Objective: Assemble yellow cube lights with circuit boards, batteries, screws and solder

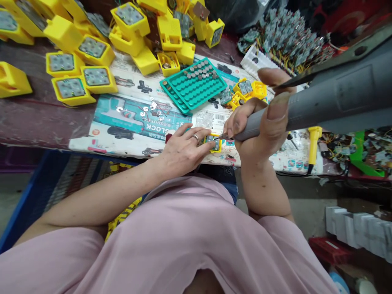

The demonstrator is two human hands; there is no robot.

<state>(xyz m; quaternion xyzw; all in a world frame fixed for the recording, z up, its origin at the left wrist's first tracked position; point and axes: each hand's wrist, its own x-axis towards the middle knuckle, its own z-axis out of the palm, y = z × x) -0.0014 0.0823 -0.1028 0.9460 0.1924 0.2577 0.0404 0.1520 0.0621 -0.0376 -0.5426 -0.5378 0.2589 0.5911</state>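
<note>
Around a grey electric screwdriver [263, 122] my right hand [263, 118] is wrapped, with the tool's thin bit pointing left and down. Its tip meets a small yellow plastic housing [219, 149] with a circuit board inside, near the table's front edge. My left hand [188, 148], a ring on one finger, presses its fingertips on that housing and holds it in place. Its fingers partly cover the housing. Just behind lies a tilted teal tray [199, 92] with round button cells in some of its recesses.
Yellow housings [70, 87] with boards are piled at the back left. Small metal parts [153, 109] lie on the printed cardboard [122, 136]. A bundle of wired circuit boards [288, 41] stands back right. A yellow-handled tool [314, 145] and loose boards [373, 147] lie at right.
</note>
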